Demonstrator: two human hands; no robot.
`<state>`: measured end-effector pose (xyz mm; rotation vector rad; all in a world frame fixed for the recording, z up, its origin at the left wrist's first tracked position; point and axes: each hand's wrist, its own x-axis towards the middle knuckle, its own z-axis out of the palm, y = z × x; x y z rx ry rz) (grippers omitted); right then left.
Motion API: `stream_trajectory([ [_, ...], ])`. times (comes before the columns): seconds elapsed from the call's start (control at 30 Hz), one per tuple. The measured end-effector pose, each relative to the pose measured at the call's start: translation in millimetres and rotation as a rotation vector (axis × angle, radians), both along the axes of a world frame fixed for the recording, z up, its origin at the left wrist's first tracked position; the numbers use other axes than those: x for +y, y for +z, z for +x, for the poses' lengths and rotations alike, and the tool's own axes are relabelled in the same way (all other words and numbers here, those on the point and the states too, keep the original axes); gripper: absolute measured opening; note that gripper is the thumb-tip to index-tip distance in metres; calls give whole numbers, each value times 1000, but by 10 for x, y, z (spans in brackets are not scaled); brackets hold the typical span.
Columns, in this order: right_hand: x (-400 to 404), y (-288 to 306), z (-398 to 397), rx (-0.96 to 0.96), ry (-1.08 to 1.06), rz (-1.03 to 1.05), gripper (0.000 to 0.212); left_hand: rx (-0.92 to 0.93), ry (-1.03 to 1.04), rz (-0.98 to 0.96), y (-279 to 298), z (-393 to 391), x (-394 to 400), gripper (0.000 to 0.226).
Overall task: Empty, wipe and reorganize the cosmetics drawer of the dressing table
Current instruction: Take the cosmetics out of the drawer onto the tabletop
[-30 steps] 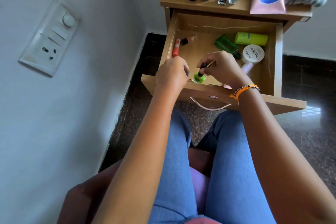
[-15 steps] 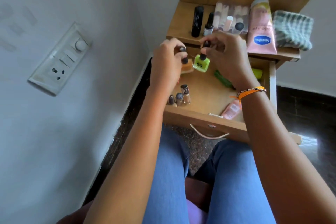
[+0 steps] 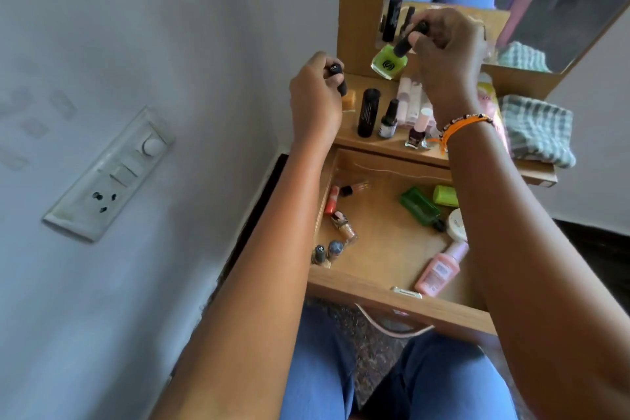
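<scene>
Pinching the green polish bottle (image 3: 389, 62) by its cap, the right hand (image 3: 443, 54) hangs it tilted above the table (image 3: 375, 143) (left hand (image 3: 315, 95) grips an orange bottle (image 3: 348, 99) lower, nearer).

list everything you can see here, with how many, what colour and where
Drawer: one, wooden, pulled open.
Green polish bottle: one, lime, black cap, held above the shelf.
Orange polish bottle: one, black cap, at the shelf's left end.
Black tube: one, upright on the shelf.
Dark polish bottles: two, on the shelf.
Checked cloth: one, green-white, folded, shelf's right.
Green flat bottle: one, lying in the drawer.
Pink bottle: one, lying at the drawer's front right.
Mirror: one, above the shelf.
Wall socket: one, white, left wall.
Left hand: holds the orange bottle's cap.
Right hand: holds the green bottle's cap.
</scene>
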<state>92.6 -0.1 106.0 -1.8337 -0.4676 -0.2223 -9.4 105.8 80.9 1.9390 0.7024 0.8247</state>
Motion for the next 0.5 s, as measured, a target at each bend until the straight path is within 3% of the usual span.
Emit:
stream_trajectory([
  [0.27,137,-242,202,65,177,-314,23,88,-22,58,-174,215,68,16],
  [0.5,117,-359,307,96,208,-385,21,128,-62,93,-297,296,84,15],
])
